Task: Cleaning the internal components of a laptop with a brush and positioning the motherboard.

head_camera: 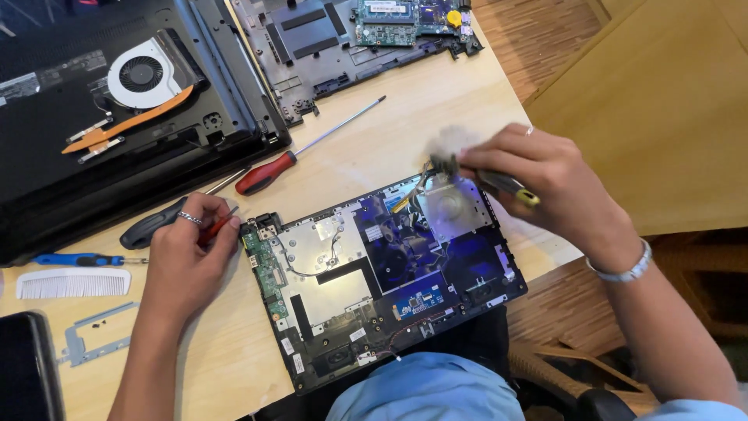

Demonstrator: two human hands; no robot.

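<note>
Left hand: your left hand (187,261) rests on the tabletop (405,132) just left of the opened laptop base (382,284), fingers curled around a small red-handled tool (218,228).
Right hand: your right hand (534,183) is closed around a yellow-tipped brush (506,185), its blurred bristles over the laptop's cooling fan (448,204).
Laptop base: lies at the near tabletop edge, back cover off, boards and cables exposed.
Nearby: a red-handled screwdriver (269,173), a black-handled screwdriver (148,228), a blue-handled screwdriver (78,260) and a white comb (74,283) lie to the left; a second dismantled laptop (117,101) sits beyond.
</note>
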